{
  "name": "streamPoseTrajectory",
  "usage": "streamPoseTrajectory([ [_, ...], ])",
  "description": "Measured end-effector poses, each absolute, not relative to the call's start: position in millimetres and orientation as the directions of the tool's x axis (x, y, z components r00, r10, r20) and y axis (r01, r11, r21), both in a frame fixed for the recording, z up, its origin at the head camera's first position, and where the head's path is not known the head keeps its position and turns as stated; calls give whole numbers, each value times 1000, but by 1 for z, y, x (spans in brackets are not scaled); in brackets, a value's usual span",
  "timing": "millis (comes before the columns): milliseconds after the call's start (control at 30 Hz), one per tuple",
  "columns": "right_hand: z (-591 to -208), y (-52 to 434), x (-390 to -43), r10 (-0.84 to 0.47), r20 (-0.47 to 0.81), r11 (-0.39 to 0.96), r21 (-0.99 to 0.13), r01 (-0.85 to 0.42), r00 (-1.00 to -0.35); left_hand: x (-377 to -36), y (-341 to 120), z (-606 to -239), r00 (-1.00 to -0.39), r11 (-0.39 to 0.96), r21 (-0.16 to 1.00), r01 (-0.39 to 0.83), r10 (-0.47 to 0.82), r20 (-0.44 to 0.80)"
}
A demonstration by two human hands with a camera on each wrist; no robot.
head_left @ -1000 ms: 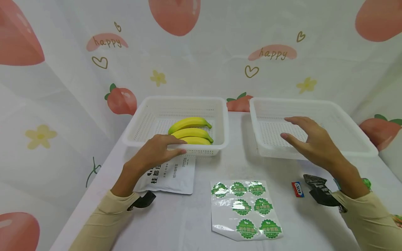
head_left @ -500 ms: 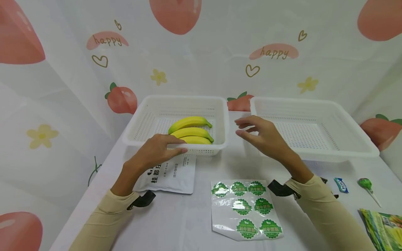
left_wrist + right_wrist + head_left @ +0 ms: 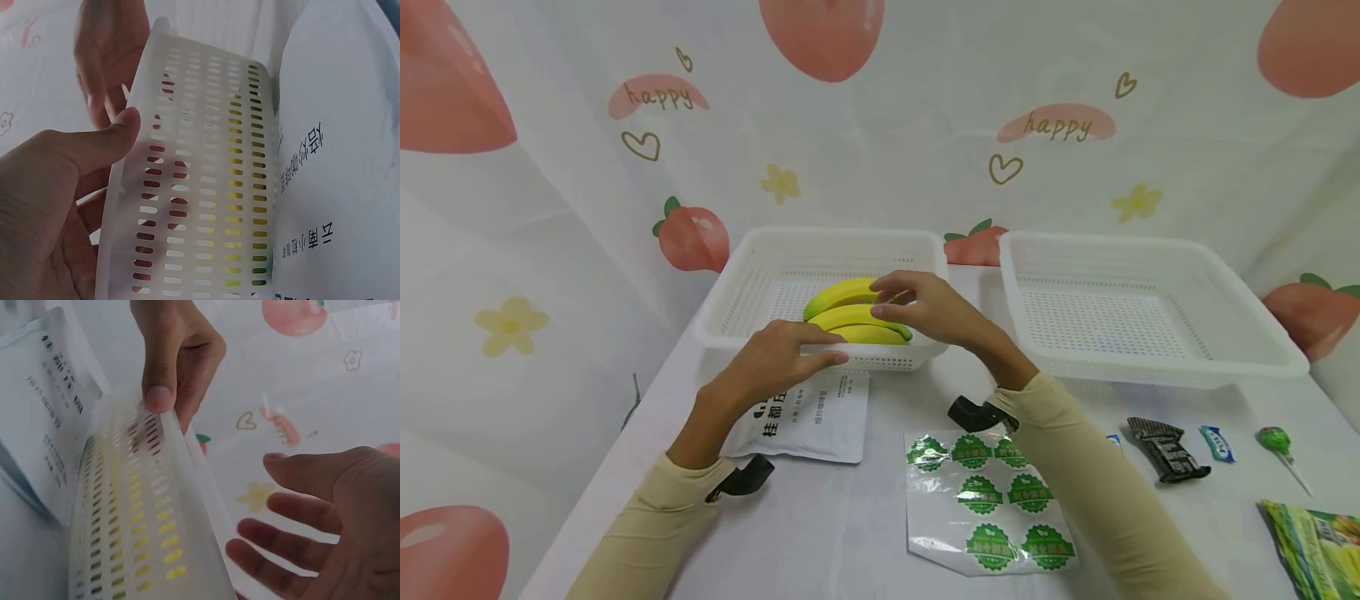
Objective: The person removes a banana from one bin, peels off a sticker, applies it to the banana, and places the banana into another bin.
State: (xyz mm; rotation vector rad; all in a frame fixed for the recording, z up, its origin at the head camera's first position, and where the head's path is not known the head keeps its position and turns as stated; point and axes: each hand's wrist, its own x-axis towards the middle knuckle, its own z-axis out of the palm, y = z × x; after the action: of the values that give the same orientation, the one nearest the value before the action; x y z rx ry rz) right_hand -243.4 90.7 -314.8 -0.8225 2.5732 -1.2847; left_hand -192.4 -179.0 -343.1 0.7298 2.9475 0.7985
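Left hand (image 3: 775,357) grips the near rim of the white perforated plastic basket on the left (image 3: 737,300), thumb on the outer wall, fingers curled over the lip; the left wrist view shows the thumb pressed flat against the slotted side. Right hand (image 3: 932,312) hovers over the three yellow bananas (image 3: 850,317) lying side by side in that basket, fingers spread and slightly bent, holding nothing; whether the fingertips touch the peel I cannot tell. To do the pick well: keep the left hand steadying the rim so the light basket does not slide or tip, bring the right hand down on the nearest banana alone, wrap fingers around its middle, lift straight up clear of the wall. Avoid dragging the neighbouring fruit. Second white perforated basket (image 3: 1255,350) sits to the right, apart from the first. Near the left basket's front lies a white foil pouch with black print (image 3: 820,421); a glossy sheet of green round stickers (image 3: 985,500) lies near centre, partly under the right sleeve. Far right near edge: black wrapped snack (image 3: 1167,450), small blue wrapped candy (image 3: 1215,442), green lollipop (image 3: 1273,440).
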Motion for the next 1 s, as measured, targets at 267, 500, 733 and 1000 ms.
streamPoseTrajectory([
  [267,-319,65,-269,-540,-201,558,-812,-170,-817,-193,-179,-343,-891,753,493,436,437,120],
  [500,-324,56,-283,-506,-356,605,-796,-29,-785,-194,-179,-343,-893,757,488,434,433,122],
  [733,-328,51,-286,-490,-423,679,-733,-29,-762,-194,-180,-344,-895,761,484,432,427,128],
  [1000,-330,49,-282,-471,-436,769,-629,-114,-767,-193,-179,-343,-899,761,493,421,421,119],
])
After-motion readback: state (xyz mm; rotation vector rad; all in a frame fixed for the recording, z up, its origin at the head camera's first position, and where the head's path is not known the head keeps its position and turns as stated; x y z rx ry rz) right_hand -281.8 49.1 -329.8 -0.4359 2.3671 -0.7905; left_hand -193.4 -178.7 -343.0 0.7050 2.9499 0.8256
